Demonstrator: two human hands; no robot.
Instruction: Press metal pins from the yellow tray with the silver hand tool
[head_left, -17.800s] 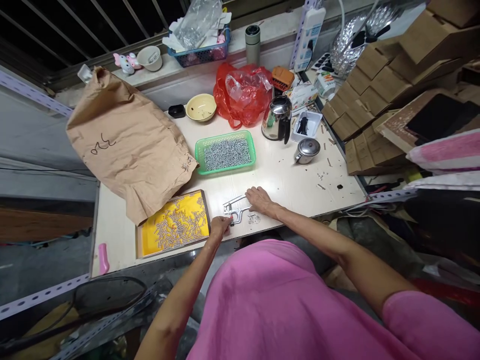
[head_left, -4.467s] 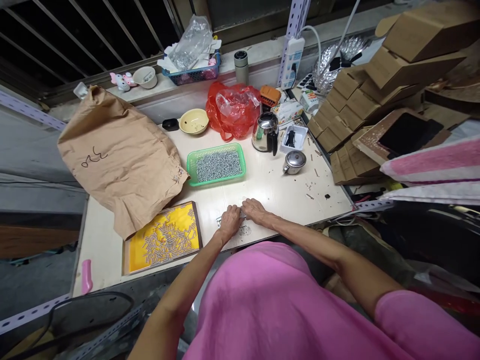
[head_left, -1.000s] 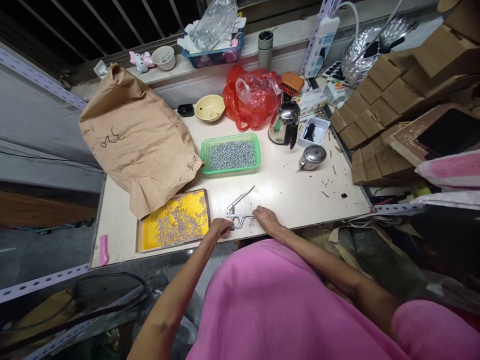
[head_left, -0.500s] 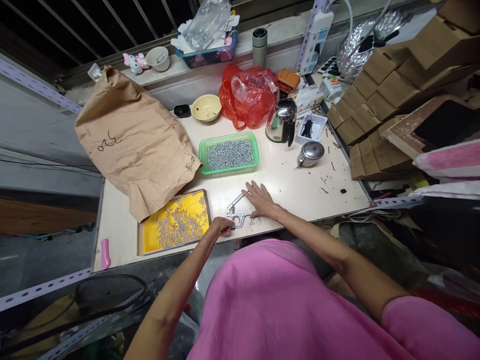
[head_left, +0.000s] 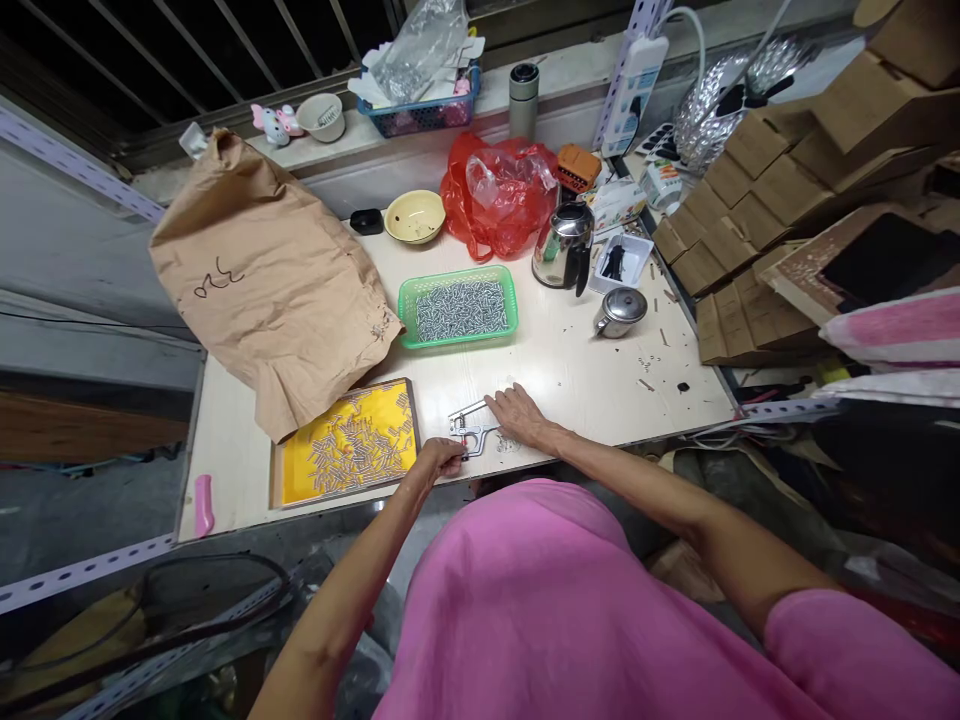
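Lying on the table near its front edge is a silver pair of hand pliers [head_left: 475,436], with a coil spring and a small red spot by its jaws. My right hand [head_left: 519,416] is closed over the end of the upper handle, fingers curled. At the jaw end, on the left, my left hand [head_left: 441,457] has its fingertips pinched together; what they hold is too small to make out. Close by my left hand is a shallow yellow-lined tray [head_left: 298,474] of small metal pins. Beyond the pliers stands a green basket [head_left: 457,345] full of similar metal pieces.
A large brown paper bag [head_left: 277,280] covers the back left. A kettle [head_left: 562,245], a small metal pot [head_left: 621,310], a red plastic bag [head_left: 491,195] and a yellow bowl [head_left: 414,217] stand farther back. Cardboard boxes [head_left: 780,200] are stacked right. A pink handle-like piece [head_left: 203,506] lies front left.
My right hand has gone from spread fingers to curled over the pliers' upper handle, and that handle has swung down. My left hand has stayed at the jaws.
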